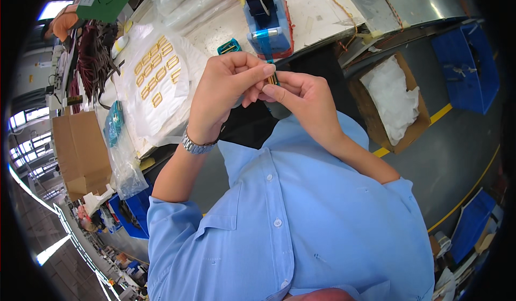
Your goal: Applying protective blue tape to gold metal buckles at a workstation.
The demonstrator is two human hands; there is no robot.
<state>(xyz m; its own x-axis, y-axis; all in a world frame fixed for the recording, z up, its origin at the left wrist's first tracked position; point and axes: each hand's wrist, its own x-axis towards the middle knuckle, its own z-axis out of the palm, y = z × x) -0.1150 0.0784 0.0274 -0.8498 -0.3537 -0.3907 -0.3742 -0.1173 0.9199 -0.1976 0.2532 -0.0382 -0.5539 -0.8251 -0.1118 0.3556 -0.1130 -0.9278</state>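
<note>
In front of my chest both hands meet at a small gold piece with teal film [273, 79], pinched between the fingertips. My left hand [223, 83], with a metal watch [196, 144] on the wrist, is closed, its thumb and index finger at the upper end. From the other side, my right hand [309, 99] grips the piece with thumb and fingers. Fingers cover most of it, so its exact kind is hidden. Just beyond is a blue tape dispenser [285, 24], its blue tape [263, 41] hanging toward my fingers. A teal-wrapped gold piece [229, 47] lies on the table beside my left hand.
Gold buckles [157, 71] lie in rows on a white plastic sheet [183, 59] at left. Dark straps [94, 59] and a cardboard box [80, 153] are further left. To the right stand an open carton with white plastic [395, 99] and a blue bin [465, 67].
</note>
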